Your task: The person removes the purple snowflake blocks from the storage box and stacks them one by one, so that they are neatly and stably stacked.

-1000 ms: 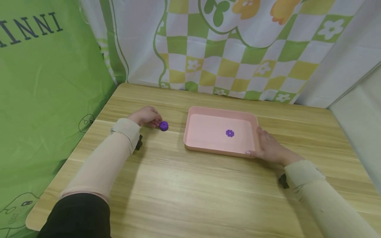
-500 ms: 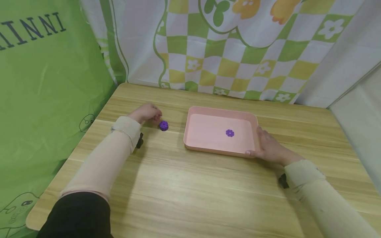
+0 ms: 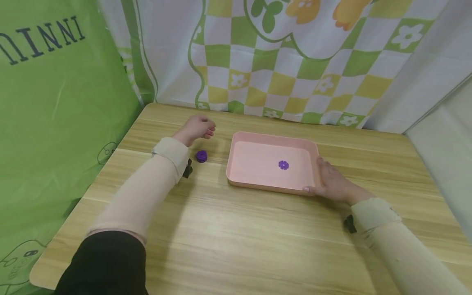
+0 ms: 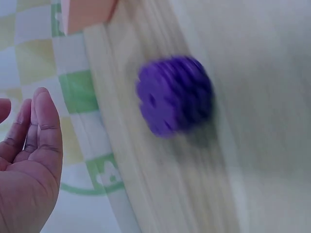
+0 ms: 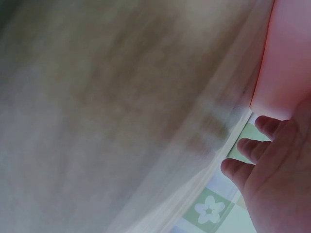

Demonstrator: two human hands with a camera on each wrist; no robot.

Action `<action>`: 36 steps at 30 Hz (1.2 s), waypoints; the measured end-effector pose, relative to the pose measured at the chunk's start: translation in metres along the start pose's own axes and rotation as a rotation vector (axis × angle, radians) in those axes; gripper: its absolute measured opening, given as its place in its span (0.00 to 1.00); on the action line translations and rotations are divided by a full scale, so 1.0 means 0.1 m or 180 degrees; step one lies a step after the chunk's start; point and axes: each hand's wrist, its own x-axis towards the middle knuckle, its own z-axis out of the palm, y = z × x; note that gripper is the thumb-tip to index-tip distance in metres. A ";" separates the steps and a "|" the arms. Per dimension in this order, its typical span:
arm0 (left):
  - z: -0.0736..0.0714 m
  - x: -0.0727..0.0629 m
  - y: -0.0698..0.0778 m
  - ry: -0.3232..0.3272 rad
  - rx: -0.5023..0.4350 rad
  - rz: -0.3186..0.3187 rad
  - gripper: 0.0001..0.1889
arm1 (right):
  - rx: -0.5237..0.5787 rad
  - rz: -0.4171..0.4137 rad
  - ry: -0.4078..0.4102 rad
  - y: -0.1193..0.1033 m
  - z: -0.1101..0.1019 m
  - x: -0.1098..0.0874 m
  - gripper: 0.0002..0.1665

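Note:
A short stack of purple notched discs (image 3: 201, 156) stands on the table at the left. It shows large in the left wrist view, its notched edges layered. My left hand (image 3: 199, 128) is raised beyond the stack, apart from it. In the left wrist view its fingers (image 4: 47, 121) look fairly straight, and I see nothing held. A shallow pink tray (image 3: 258, 164) sits right of the stack, with one purple notched disc (image 3: 283, 165) lying flat inside. My right hand (image 3: 332, 182) holds the tray's right end, thumb at the front corner. Several of its fingertips stand off the tray in the right wrist view.
The wooden table (image 3: 236, 237) reaches well in front of the tray. A checked green and yellow cloth (image 3: 280, 82) hangs along the back edge. Green fabric (image 3: 55, 123) borders the left side.
My left hand has moved from beside the purple stack up and to the right, away from it. The right hand and the tray have stayed in place.

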 end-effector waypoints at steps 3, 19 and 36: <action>0.10 0.01 0.08 0.0002 -0.0081 0.0038 0.19 | -0.0042 -0.0005 -0.0014 0.01 0.00 0.00 0.73; 0.35 0.07 0.23 -0.0159 -0.0084 0.0104 0.19 | -0.0658 0.0036 -0.0053 -0.10 -0.08 -0.05 0.72; 0.95 0.17 0.58 -0.0840 -0.0138 0.0017 0.19 | -0.0592 0.0048 -0.0071 -0.06 -0.07 -0.04 0.73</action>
